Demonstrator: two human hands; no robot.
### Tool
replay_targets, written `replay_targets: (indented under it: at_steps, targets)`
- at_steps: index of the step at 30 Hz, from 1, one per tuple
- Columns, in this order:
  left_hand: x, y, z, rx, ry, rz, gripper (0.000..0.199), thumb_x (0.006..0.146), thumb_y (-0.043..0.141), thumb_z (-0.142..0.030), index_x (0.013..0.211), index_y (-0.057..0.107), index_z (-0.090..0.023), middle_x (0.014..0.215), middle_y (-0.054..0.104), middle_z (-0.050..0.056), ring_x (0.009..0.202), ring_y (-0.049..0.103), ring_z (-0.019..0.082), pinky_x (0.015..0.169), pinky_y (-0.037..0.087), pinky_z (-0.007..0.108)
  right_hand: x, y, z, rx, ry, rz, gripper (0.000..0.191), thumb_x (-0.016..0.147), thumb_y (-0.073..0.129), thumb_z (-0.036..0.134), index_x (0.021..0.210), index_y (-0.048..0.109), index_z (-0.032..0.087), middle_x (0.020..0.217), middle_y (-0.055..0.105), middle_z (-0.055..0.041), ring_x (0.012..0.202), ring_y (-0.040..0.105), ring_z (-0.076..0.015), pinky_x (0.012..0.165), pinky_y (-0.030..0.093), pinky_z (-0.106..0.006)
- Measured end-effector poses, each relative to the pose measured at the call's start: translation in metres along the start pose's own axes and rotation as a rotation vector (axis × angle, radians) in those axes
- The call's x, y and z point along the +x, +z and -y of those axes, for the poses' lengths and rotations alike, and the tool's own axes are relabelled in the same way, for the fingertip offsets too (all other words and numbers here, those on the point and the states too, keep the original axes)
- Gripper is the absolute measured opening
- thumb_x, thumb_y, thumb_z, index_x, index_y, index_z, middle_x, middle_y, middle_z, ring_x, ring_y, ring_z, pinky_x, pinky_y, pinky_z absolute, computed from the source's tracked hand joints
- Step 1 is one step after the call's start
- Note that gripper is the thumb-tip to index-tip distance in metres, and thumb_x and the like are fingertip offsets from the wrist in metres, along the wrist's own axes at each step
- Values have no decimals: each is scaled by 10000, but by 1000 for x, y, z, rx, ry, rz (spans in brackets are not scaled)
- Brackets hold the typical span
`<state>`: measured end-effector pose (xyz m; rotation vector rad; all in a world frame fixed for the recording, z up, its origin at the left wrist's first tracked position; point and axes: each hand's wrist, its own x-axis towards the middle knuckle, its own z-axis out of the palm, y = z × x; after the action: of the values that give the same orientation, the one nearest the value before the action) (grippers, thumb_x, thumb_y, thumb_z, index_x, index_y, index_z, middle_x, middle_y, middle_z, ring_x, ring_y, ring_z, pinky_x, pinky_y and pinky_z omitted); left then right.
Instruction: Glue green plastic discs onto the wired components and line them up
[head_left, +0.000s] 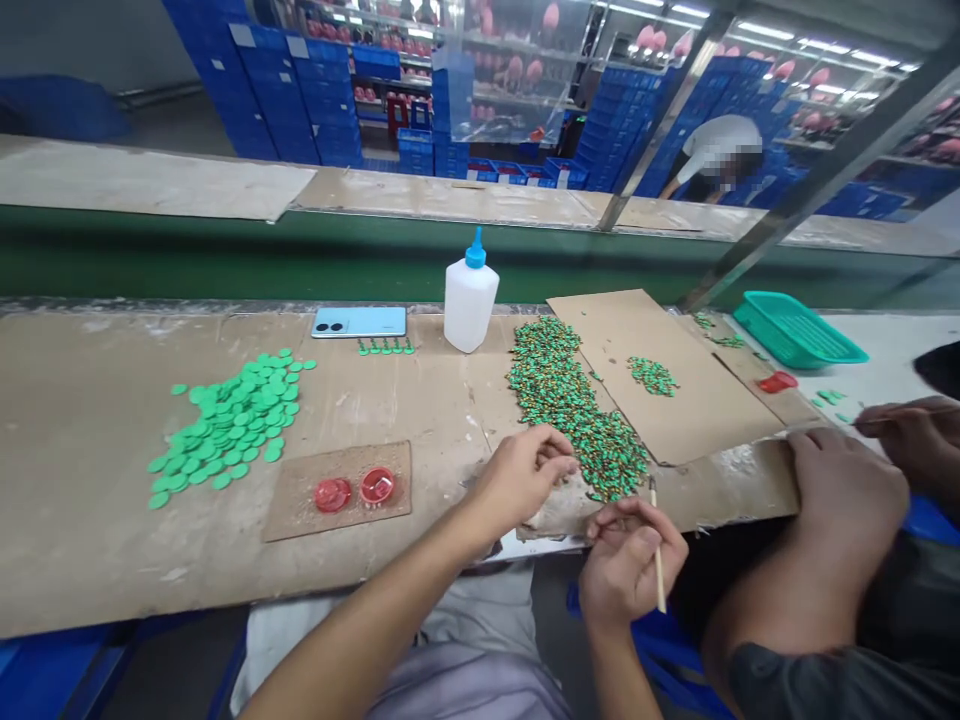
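My left hand (531,468) is at the near left edge of a long pile of small green and orange pieces (559,390), its fingers curled together; whatever lies between the fingertips is too small to name. Below the pile's near end, my right hand (634,560) is turned palm up and holds a thin brush (659,565) upright between its fingers. Two small red dishes, one (332,495) beside the other (376,486), rest on a cardboard piece (292,500). Flat green discs (232,420) are heaped at the left.
A white bottle (470,305) with a blue nozzle and a light blue phone (360,321) stand and lie at the back. A smaller pile (652,376) is on cardboard at right. A person's hands (847,480) are at the right edge, near a green basket (799,335).
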<state>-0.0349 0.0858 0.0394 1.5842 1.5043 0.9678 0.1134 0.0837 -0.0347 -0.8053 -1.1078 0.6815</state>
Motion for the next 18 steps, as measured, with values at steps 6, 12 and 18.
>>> replay_targets:
  at_steps: [6,12,18]
  targets:
    - [-80,-39,7,-1097,-269,-119,343,802,848,-388,992,759,-117,784,705,44,634,643,78,580,481,152,-6,-3,17,-75,-47,217,218,1043,553,363,1059,629,160,807,671,-45,554,589,-144,431,445,-243]
    - [-136,-51,18,-1033,-325,-349,245,797,864,-342,894,763,-140,753,749,50,666,713,118,564,520,151,-13,8,19,-326,-243,655,199,1068,463,239,1116,647,182,933,710,-74,802,675,-201,713,544,-339]
    - [-163,-40,42,-622,-321,-638,143,827,808,-258,942,766,-184,876,778,30,764,735,136,702,586,188,-10,20,14,-626,-478,964,200,1035,583,282,1211,586,186,1112,700,-121,1026,645,-290,931,474,-453]
